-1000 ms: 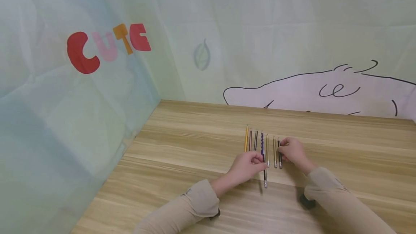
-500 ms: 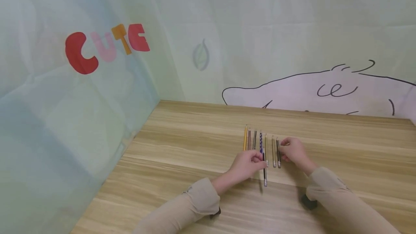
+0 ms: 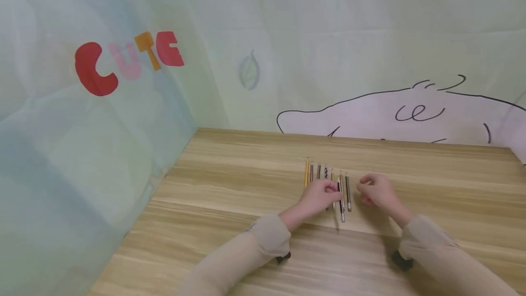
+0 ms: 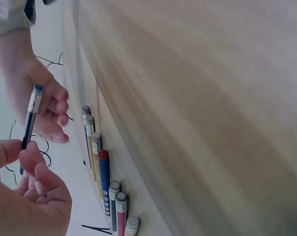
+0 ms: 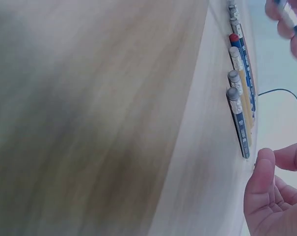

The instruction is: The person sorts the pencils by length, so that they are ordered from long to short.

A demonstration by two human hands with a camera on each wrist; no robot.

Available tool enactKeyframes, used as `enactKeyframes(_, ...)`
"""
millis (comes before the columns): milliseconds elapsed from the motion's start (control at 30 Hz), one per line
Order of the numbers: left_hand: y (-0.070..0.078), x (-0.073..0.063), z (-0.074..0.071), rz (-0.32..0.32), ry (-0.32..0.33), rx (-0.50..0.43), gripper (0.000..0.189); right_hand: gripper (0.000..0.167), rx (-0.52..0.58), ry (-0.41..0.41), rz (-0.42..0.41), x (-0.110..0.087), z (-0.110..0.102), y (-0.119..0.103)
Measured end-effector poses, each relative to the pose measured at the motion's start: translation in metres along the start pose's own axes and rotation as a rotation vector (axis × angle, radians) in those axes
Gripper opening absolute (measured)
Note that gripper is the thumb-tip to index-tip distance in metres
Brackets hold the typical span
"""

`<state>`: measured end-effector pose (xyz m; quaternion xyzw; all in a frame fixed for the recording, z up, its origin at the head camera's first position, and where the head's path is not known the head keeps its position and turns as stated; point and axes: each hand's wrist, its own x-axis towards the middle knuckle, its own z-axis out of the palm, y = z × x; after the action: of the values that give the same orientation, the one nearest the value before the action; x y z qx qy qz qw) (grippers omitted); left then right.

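My left hand (image 3: 316, 198) pinches a dark pencil (image 4: 32, 108) between thumb and fingers, its eraser end pointing toward me in the head view. The held pencil is above a row of several pencils lying side by side on the table. A yellow pencil (image 3: 306, 172) is leftmost; a blue one with a red end (image 4: 104, 169) lies mid-row. At the right end lies a dark pencil (image 5: 239, 123) with a silver ferrule and grey eraser. My right hand (image 3: 380, 193) is just right of that pencil, fingers bent loosely, holding nothing. In the head view, my left hand hides the near ends of some pencils.
The wood-grain table (image 3: 230, 186) carries the row near its middle. A pale fabric wall (image 3: 328, 58) with a line drawing stands along the back edge, and another wall with coloured letters (image 3: 96, 70) rises on the left.
My left hand has moved up and right along the row with the held pencil. My right hand has come away from the rightmost pencil, leaving a gap. The head view has shifted slightly.
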<state>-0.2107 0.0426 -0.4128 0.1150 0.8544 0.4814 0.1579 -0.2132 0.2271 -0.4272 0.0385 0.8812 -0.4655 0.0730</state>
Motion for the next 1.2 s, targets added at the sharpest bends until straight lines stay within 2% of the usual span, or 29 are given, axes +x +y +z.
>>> enactKeyframes(167,0.002,0.01,0.004,-0.029,0.026,-0.008,0.013,0.03,-0.009,-0.005,0.007,-0.006,-0.005,0.002)
enactKeyframes(300,0.004,0.017,0.007,-0.046,0.047,0.025,0.011,0.028,0.003,-0.002,-0.002,-0.012,-0.008,0.004)
enactKeyframes(433,0.006,0.023,0.012,-0.07,0.042,0.059,0.011,0.028,0.017,0.01,-0.016,-0.017,-0.011,0.007)
enactKeyframes(667,0.013,0.033,0.019,-0.034,0.045,0.151,0.009,0.031,0.015,0.01,-0.018,-0.026,-0.017,0.008)
enactKeyframes(833,0.016,0.04,0.023,-0.044,0.02,0.202,0.01,0.031,0.033,0.009,-0.028,-0.032,-0.02,0.011)
enactKeyframes(1200,0.019,0.05,0.03,-0.017,0.025,0.263,0.012,0.031,0.055,0.014,-0.023,-0.039,-0.019,0.015)
